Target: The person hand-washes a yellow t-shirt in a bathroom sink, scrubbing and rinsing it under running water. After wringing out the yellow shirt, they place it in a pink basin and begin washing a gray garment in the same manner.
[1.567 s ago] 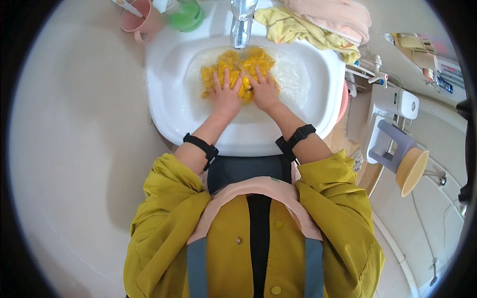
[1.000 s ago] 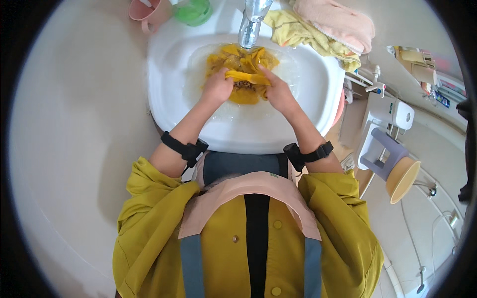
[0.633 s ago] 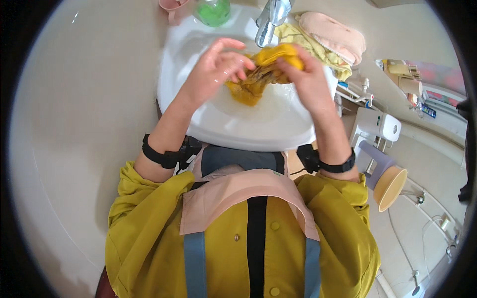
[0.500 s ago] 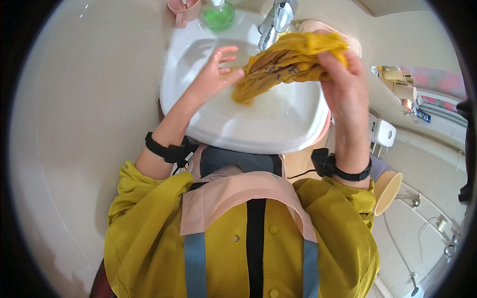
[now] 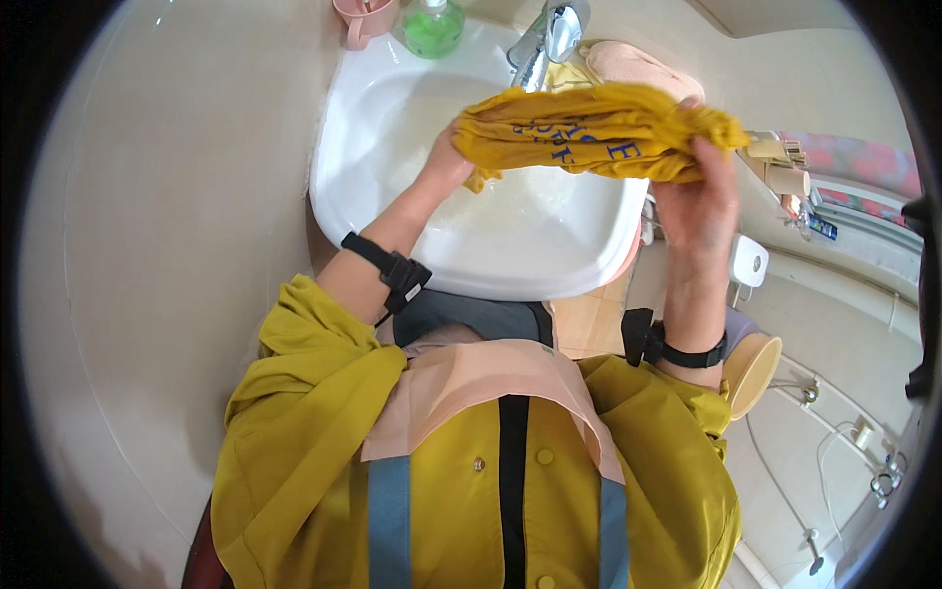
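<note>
A mustard-yellow cloth (image 5: 579, 137) with blue lettering is stretched sideways above the white washbasin (image 5: 491, 260), bunched into a long roll. My left hand (image 5: 446, 169) is closed round its left end, where a small tail hangs down. At the other end, my right hand (image 5: 699, 201) grips it past the basin's right side, and a knot of fabric sticks out beyond the fingers. Some of the fingers are hidden behind the cloth, and its exact kind cannot be made out. Cloudy water seems to lie in the basin. The chrome faucet (image 5: 554, 39) stands just behind the cloth.
A pink cup (image 5: 365, 20) and a bottle of green liquid (image 5: 434, 31) sit at the basin's back left. Behind the faucet's right lies a pink cloth (image 5: 643, 67). A yellow bucket-like container (image 5: 754, 378) stands low at the right, near my forearm.
My left hand, open before, has closed on the cloth's left end. The cloth has gone from hanging slanted to stretched nearly level, and my right hand has moved slightly right.
</note>
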Available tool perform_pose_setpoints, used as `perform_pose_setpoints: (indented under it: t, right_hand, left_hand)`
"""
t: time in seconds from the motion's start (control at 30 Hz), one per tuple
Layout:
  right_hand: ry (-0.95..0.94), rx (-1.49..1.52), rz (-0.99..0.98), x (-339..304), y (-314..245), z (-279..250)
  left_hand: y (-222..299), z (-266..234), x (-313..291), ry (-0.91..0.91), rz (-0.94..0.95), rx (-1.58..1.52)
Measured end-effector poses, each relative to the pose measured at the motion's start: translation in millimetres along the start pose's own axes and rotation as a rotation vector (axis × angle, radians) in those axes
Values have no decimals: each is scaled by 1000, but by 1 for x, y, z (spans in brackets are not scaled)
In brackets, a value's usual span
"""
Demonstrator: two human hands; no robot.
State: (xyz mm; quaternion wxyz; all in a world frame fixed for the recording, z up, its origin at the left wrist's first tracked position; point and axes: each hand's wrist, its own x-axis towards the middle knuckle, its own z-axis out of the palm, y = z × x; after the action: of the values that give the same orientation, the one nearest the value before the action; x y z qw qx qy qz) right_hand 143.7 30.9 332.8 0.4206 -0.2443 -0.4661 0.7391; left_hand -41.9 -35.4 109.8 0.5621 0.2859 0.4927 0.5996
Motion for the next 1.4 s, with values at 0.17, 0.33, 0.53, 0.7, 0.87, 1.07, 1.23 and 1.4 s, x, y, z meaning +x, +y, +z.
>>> perform_pose_setpoints:
  t: [0.17, 0.33, 0.53, 0.7, 0.87, 1.07, 1.23, 1.4]
  right_hand:
    - [201, -252, 517, -17, 99, -106]
    - [248, -286, 880, -28, 179, -120]
    - [118, 589, 1089, -4, 187, -56]
    - [214, 719, 885, -2, 216, -70]
    - [428, -63, 943, 7, 216, -91]
    - [298, -316, 763, -1, 216, -115]
    - [47, -947, 1031, 3, 225, -133]
    - [426, -1329, 229, 12, 269, -168]
  left_hand:
    - [17, -11, -3, 170, 9, -193]
    - [20, -5, -8, 119, 162, 281]
    - [16, 12, -21, -196, 297, 585]
    - [23, 17, -33, -295, 597, 947]
    - [9, 4, -34, -139, 654, 1071]
    - [2, -12, -20, -142, 681, 1349]
    - [-44, -40, -18, -128, 347, 1586]
    - [-87, -71, -37, 284, -142, 1381]
